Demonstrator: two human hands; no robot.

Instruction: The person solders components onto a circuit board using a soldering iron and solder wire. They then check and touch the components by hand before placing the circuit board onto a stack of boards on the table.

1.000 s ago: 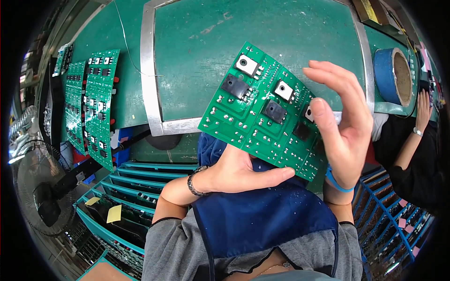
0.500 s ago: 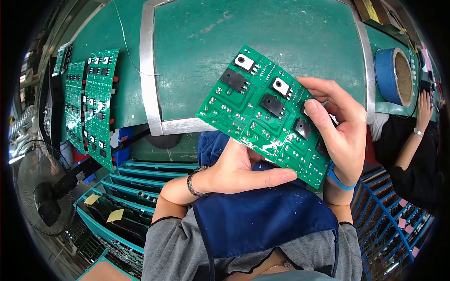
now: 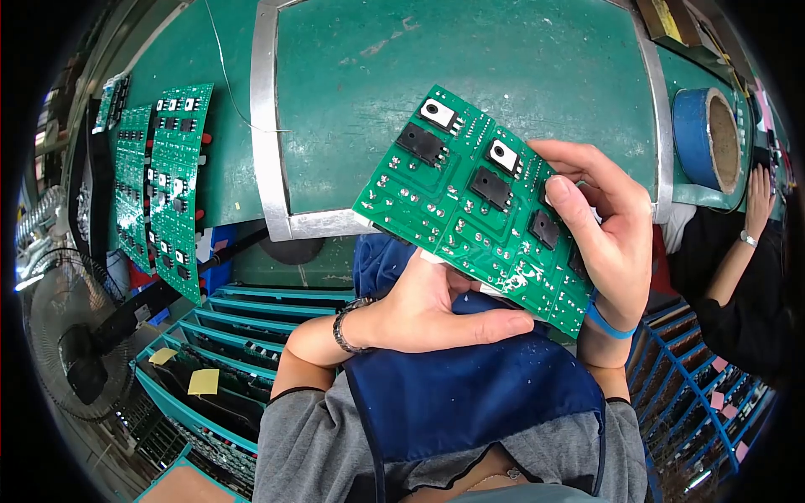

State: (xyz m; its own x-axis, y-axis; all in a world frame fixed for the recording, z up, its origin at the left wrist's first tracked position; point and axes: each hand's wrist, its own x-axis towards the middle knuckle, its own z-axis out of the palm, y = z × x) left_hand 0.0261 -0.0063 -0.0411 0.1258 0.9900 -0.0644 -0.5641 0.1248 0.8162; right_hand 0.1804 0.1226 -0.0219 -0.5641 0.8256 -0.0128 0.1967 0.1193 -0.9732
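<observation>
Between my hands a green circuit board (image 3: 444,226) is held tilted, above my lap and the table's near edge. Black chips, some with white faces, and many shiny solder joints cover the side turned up. My right hand (image 3: 608,222) grips its right edge, thumb on the upper face and fingers bent round the edge. From below, my left hand (image 3: 432,306) supports the near edge; its thumb lies along that edge and its other fingers are hidden beneath the board.
At the left, more green circuit boards (image 3: 176,180) lean upright. A metal frame (image 3: 268,126) borders the green tabletop. A blue tape roll (image 3: 704,138) stands right. Below are a teal rack (image 3: 243,327), a fan (image 3: 80,352) and a blue rack (image 3: 696,394). A co-worker's arm (image 3: 742,243) is far right.
The board has tipped slightly in my hands, and the bright glare on it has shifted right along the near edge. Both hands keep their hold almost unmoved.
</observation>
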